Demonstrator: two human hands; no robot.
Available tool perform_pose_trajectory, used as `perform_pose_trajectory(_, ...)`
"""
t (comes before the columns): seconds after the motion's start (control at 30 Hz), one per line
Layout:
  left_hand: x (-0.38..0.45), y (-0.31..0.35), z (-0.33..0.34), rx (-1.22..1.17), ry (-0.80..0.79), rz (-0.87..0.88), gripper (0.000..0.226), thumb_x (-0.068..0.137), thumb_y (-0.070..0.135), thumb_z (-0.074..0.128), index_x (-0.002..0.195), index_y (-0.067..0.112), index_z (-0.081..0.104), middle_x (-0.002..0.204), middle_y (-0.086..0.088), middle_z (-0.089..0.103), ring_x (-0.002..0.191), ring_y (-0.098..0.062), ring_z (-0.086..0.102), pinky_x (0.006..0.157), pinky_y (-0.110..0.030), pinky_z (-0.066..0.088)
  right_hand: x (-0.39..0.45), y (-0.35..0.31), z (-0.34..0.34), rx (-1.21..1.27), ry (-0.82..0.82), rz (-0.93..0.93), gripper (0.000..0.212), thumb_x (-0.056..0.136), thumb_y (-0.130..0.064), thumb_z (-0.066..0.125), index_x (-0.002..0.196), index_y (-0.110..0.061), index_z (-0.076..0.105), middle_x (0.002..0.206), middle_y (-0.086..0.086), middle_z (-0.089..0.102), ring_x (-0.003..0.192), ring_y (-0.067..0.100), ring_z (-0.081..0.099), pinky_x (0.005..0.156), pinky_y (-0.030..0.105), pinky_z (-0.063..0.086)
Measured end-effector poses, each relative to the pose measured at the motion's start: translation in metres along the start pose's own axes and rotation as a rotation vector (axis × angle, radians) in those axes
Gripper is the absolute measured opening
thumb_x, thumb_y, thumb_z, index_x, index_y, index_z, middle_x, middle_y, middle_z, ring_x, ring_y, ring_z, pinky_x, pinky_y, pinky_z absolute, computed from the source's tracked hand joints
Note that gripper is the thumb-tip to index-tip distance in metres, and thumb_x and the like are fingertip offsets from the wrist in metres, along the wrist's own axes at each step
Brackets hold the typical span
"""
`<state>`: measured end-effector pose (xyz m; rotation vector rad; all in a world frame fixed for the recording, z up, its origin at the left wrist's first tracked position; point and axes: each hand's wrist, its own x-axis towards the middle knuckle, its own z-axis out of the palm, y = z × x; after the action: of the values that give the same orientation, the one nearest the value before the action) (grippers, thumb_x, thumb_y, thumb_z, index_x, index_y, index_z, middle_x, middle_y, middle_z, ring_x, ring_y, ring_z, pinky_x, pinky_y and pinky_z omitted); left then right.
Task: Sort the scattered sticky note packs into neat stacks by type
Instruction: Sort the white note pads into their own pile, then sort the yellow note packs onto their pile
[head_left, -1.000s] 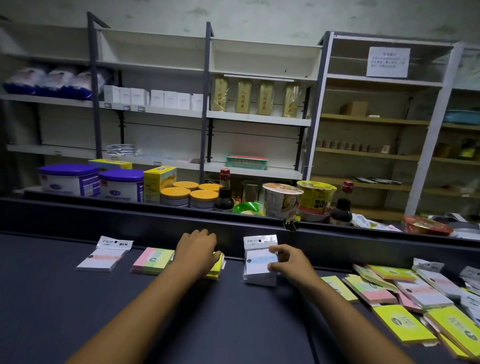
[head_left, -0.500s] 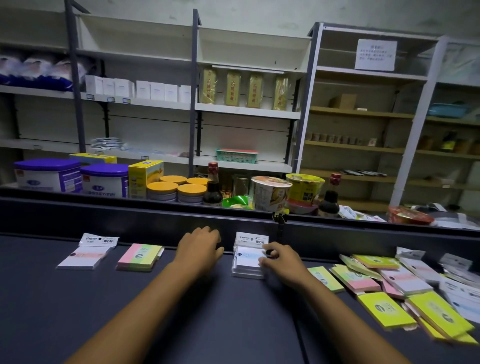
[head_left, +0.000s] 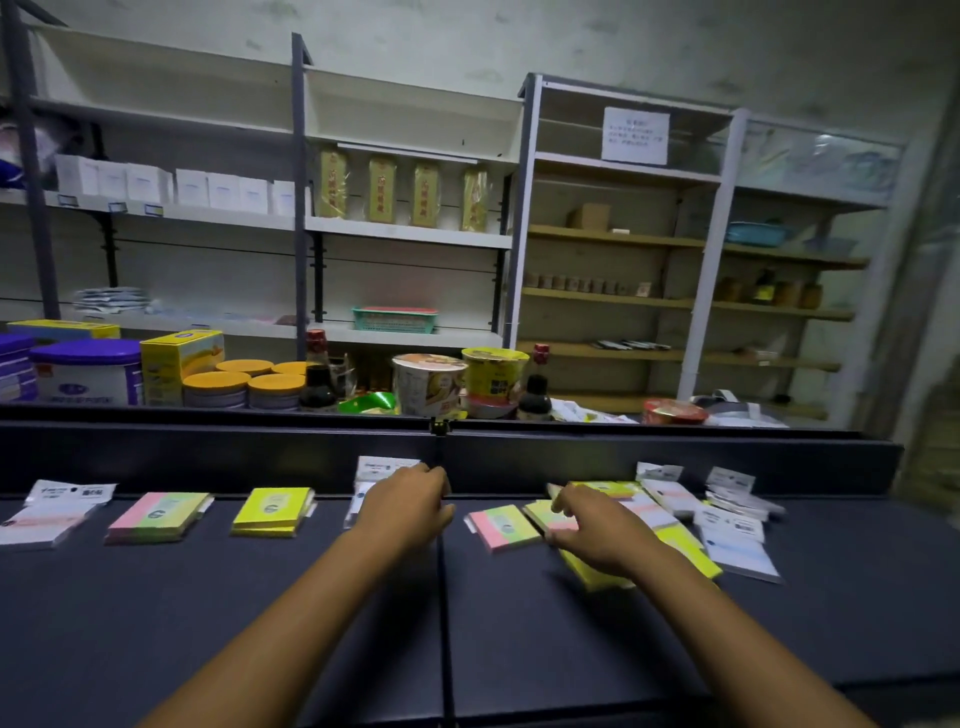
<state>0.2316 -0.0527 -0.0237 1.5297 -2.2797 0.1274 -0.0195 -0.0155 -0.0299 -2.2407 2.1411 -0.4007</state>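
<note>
We rest our left hand (head_left: 402, 501) flat, fingers loose, on the white plastic-wrapped note stack (head_left: 370, 475), while right of it our right hand (head_left: 597, 525) spreads open over scattered pink-and-yellow packs (head_left: 501, 526).

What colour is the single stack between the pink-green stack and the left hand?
Bright yellow stack, head view.
</note>
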Motion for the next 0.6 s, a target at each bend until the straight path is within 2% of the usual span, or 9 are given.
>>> perform_pose_trajectory(0.37,-0.027,0.126,0.010,-0.067,0.027,0.083,0.030,0.095,0.041,0.052,0.119,0.023,0.057,0.118,0.002,0.059,0.111,-0.019,0.054,0.084,-0.034,0.048,-0.081,0.103,-0.039,-0.033,-0.009,0.085,0.045,0.091,-0.047,0.059,0.128,-0.022,0.052,0.135,0.001,0.053,0.120,0.020,0.052,0.096,0.036,0.047)
perform_pose_trajectory(0.6,-0.013,0.160,0.018,-0.097,0.000,0.080,0.034,0.094,0.044,0.053,0.121,0.024,0.058,0.118,0.003,0.060,0.109,-0.017,0.056,0.085,-0.034,0.051,-0.087,0.140,-0.047,0.016,0.013,0.106,0.044,0.091,-0.048,0.060,0.126,-0.021,0.053,0.131,-0.002,0.055,0.117,0.017,0.053,0.092,0.032,0.046)
